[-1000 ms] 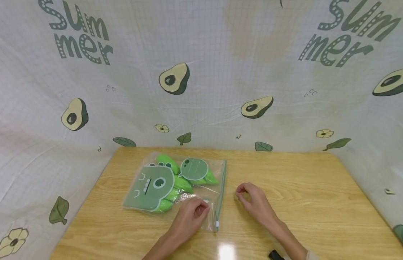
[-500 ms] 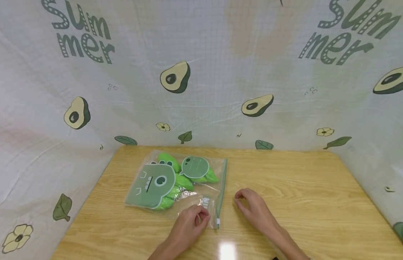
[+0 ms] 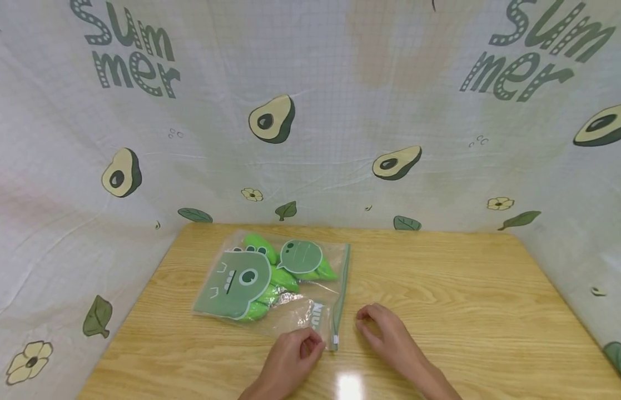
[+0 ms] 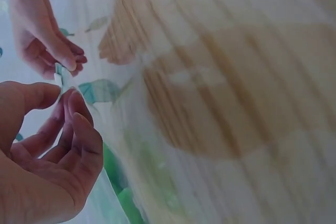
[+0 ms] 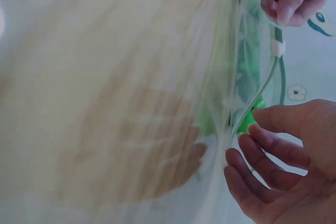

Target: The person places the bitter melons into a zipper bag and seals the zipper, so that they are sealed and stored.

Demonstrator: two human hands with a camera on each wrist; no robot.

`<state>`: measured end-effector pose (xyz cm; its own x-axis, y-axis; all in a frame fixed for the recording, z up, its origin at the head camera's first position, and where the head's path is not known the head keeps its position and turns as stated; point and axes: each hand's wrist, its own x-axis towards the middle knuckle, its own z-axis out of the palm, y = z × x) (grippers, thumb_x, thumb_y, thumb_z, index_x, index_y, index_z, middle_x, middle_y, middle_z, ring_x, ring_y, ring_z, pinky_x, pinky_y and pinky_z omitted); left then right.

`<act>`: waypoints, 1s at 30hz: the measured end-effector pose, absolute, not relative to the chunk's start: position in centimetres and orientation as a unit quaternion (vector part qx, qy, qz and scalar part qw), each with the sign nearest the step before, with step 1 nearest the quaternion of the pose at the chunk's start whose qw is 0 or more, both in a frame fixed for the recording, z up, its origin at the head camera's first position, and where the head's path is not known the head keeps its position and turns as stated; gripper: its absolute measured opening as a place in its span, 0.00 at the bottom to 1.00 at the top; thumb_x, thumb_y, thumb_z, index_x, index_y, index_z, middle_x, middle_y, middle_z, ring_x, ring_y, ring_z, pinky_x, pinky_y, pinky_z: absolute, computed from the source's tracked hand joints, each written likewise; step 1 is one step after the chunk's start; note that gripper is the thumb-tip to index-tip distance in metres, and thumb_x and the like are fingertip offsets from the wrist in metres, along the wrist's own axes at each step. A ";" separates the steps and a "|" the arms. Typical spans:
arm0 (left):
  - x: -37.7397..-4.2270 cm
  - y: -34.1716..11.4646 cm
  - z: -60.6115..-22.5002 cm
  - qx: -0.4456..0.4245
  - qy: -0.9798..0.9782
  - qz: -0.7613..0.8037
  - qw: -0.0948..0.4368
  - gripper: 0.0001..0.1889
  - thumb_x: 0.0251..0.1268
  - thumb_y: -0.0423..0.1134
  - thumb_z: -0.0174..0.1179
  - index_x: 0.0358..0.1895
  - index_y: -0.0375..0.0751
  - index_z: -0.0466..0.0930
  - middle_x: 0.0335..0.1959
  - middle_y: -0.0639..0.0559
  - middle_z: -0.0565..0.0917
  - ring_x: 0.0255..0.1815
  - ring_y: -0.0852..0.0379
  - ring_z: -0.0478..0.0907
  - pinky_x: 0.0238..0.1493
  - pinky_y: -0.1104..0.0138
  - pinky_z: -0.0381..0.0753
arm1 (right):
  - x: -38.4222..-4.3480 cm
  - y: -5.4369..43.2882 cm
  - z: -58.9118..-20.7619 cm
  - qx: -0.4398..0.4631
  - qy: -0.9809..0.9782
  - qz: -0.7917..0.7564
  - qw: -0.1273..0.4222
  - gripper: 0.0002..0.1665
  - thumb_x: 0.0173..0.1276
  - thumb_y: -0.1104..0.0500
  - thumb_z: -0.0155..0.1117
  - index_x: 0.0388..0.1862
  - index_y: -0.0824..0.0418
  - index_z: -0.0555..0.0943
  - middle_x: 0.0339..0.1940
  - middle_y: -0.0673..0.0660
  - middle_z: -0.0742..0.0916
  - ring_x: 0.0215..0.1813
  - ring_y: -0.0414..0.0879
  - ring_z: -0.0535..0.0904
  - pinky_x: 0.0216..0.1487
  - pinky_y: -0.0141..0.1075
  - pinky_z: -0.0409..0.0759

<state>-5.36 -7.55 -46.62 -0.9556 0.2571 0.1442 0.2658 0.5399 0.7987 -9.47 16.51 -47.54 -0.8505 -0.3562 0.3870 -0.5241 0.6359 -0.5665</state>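
Note:
A clear slider zip bag [image 3: 300, 305] with a green cartoon monster print lies flat on the table, bright green things [image 3: 285, 279] inside it; their kind is unclear. Its white slider [image 3: 335, 339] sits at the near end of the green zip strip [image 3: 342, 294]. My left hand [image 3: 291, 358] is at the bag's near right corner, fingers loosely curled; the left wrist view shows a gap between thumb and forefinger, with the strip's end [image 4: 62, 77] just beyond. To the right of the zip, my right hand [image 3: 390, 336] hovers with bent fingers around nothing.
The wooden table [image 3: 440, 278] extends right of the bag and in front of it. A pale curtain [image 3: 330, 111] printed with avocados, leaves and lettering stands along the back and both sides.
My left hand has drawn back toward me, uncovering lettering on the bag. My right hand has come nearer and slightly left. The bag has hardly moved.

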 end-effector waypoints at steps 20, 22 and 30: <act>-4.6 -6.4 -47.8 -0.072 -0.788 -0.600 -0.118 0.12 0.75 0.35 0.61 0.34 0.32 0.87 0.22 0.50 0.85 0.20 0.65 0.76 0.21 0.73 0.77 | -8.5 14.4 -47.5 0.257 -0.842 0.473 -0.035 0.12 0.80 0.51 0.60 0.40 0.55 0.86 0.34 0.43 0.87 0.34 0.34 0.80 0.35 0.30 0.82; -4.6 -6.2 -47.7 -0.062 -0.780 -0.610 -0.127 0.11 0.75 0.35 0.61 0.36 0.30 0.88 0.23 0.49 0.86 0.21 0.63 0.77 0.22 0.73 0.76 | -8.5 14.2 -47.7 0.260 -0.837 0.480 -0.042 0.12 0.80 0.51 0.60 0.38 0.55 0.86 0.32 0.43 0.87 0.33 0.33 0.80 0.33 0.30 0.81; -4.7 -5.4 -47.8 -0.039 -0.732 -0.665 -0.145 0.11 0.76 0.33 0.59 0.40 0.25 0.86 0.29 0.45 0.86 0.24 0.61 0.78 0.20 0.75 0.78 | -8.8 14.2 -47.4 0.258 -0.825 0.498 -0.061 0.13 0.80 0.53 0.59 0.36 0.54 0.86 0.30 0.44 0.86 0.34 0.34 0.81 0.35 0.30 0.81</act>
